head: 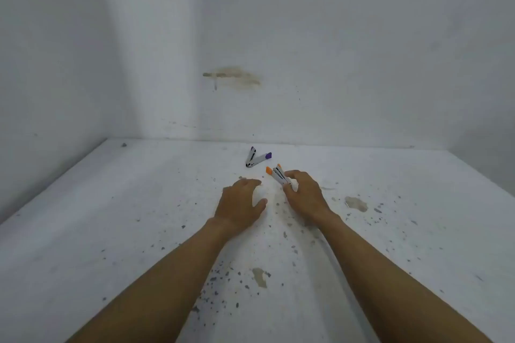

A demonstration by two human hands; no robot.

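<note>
On my feed the left wall [50, 64] is bare and grey-white and meets the white table [111, 217] at the far left corner. The table's paint is speckled with dark flecks, and a chipped spot [259, 277] shows between the two forearms, near me. The left hand [239, 203] lies palm down on the table, just left of centre. Its fingers are loosely bent with the tips on the surface and the thumb stuck out to the right, and I see nothing in it. Beyond it, close to the far edge of the table, a purple-tipped clip [256, 159] lies flat with its two arms spread in a V. It is apart from both hands. On the back wall above it there is a brownish stain [234, 76]. Just right of that clip and a little nearer is the orange-tipped clip [277, 174], the one being worked on. Its orange ends point far and left, its two arms are only slightly apart, and its near end sits inside the right hand [305, 195]. That hand pinches it, with the thumb on the near side and curled fingers over the top; I cannot tell whether the clip's tips touch the table or are raised off it. The two hands are near each other but not touching. Further right a bare patch [356, 203] shows where the paint has come off.
</note>
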